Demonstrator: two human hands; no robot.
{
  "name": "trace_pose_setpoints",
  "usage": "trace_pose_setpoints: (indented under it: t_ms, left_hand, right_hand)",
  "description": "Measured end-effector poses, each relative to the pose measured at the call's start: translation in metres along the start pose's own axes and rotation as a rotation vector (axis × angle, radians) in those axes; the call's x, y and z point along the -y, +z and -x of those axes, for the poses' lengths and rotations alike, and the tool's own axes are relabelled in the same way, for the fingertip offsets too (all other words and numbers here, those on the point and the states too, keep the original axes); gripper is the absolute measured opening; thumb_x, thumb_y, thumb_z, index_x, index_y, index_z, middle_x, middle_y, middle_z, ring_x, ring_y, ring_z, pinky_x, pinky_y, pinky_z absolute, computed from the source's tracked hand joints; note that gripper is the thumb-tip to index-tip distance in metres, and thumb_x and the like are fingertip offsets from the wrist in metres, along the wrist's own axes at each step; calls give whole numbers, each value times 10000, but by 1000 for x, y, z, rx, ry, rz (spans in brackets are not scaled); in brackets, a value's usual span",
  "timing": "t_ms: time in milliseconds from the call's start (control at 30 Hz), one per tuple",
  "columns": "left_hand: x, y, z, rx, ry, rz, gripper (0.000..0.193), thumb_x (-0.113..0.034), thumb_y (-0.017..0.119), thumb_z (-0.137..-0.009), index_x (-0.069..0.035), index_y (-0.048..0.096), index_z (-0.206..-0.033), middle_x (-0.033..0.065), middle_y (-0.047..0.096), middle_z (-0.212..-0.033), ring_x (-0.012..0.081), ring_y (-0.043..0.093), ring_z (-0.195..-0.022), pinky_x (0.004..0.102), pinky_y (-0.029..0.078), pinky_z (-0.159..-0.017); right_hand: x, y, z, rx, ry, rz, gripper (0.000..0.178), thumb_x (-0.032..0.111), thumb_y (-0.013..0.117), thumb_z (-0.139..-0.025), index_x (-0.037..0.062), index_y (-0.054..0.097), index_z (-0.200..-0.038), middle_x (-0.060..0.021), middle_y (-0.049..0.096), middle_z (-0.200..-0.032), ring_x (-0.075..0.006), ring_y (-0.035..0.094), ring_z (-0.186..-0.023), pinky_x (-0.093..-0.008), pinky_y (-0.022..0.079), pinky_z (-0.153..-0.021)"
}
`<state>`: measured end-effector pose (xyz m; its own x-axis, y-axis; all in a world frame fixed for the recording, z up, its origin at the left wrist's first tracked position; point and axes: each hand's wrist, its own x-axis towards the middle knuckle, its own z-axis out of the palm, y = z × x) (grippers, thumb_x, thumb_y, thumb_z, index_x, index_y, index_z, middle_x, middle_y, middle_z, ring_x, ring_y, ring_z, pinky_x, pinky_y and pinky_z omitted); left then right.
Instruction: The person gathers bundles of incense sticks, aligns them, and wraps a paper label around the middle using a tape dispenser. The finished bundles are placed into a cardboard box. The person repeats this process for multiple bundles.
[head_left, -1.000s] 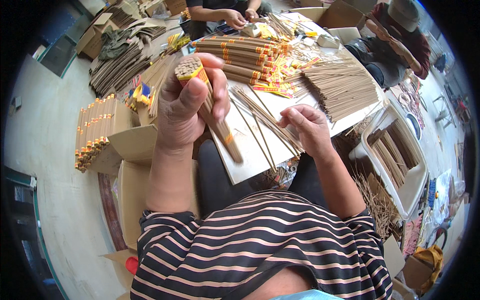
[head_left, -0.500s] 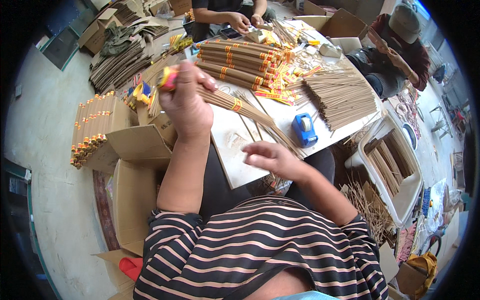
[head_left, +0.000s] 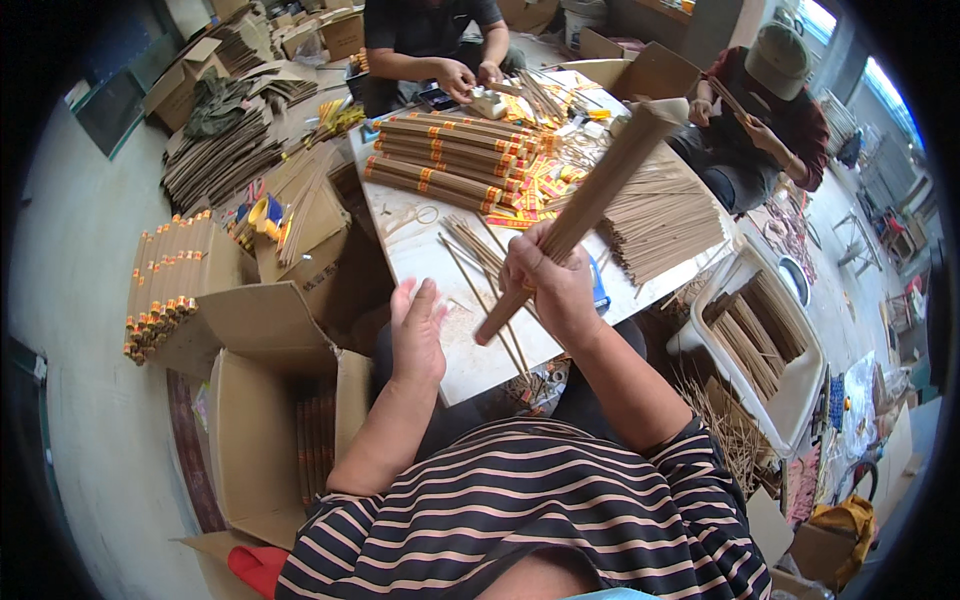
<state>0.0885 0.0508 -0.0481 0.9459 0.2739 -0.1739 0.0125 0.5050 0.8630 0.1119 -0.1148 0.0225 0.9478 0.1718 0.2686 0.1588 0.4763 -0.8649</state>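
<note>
A thick bundle of brown incense sticks (head_left: 600, 185) slants up to the far right, with my right hand (head_left: 548, 272) wrapped round its lower part. Beside its lower end, my left hand (head_left: 417, 325) is held up, empty, with its fingers apart. Loose sticks (head_left: 470, 250) lie on the white table (head_left: 470, 360) beyond my hands. My right hand mostly hides a blue tape dispenser (head_left: 601, 288). Finished bundles (head_left: 440, 165) with red and yellow bands are stacked farther back, next to scattered red and yellow labels (head_left: 545, 190).
Loose sticks (head_left: 665, 220) form a wide pile on the table's right. An open cardboard box (head_left: 250, 430) holding bundles stands at my left; a white tub (head_left: 690, 345) of sticks is at my right. Two people (head_left: 430, 40) work across the table, one at the right (head_left: 765, 110).
The bundle has passed from my left hand to my right hand and now tilts up to the right. My left hand has come down and opened.
</note>
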Motion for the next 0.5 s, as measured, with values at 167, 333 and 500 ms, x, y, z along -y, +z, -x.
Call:
trace_pose_setpoints:
  t_ms: [167, 333, 500]
  left_hand:
    - [-61, 35, 6, 609, 411, -148, 755, -246, 705, -782, -10, 238, -1327, 156, 437, -1202, 215, 433, -1125, 362, 328, -983]
    - [-79, 57, -3, 505, 363, -150, 347, -104, 681, -795, -11, 471, -1055, 5, 566, -705, 71, 545, -614, 208, 458, -586]
    - [-90, 54, -12, 462, 351, 4, 150, -86, 665, -795, -58, 531, -857, 24, 530, -656, 115, 525, -536, 246, 451, -503]
  right_hand:
    - [-31, 15, 9, 221, 296, 398, 192, 214, 651, -813, 47, 561, -841, 4, 539, -671, -81, 493, -580, -248, 438, -545]
    - [-89, 6, 7, 298, 167, 508, 283, 249, 708, -760, 32, 561, -866, -36, 564, -741, -99, 505, -692, -268, 452, -670]
    - [-80, 15, 5, 293, 294, 610, 308, 272, 708, -766, 22, 551, -854, -43, 567, -720, -105, 503, -671, -262, 450, -653]
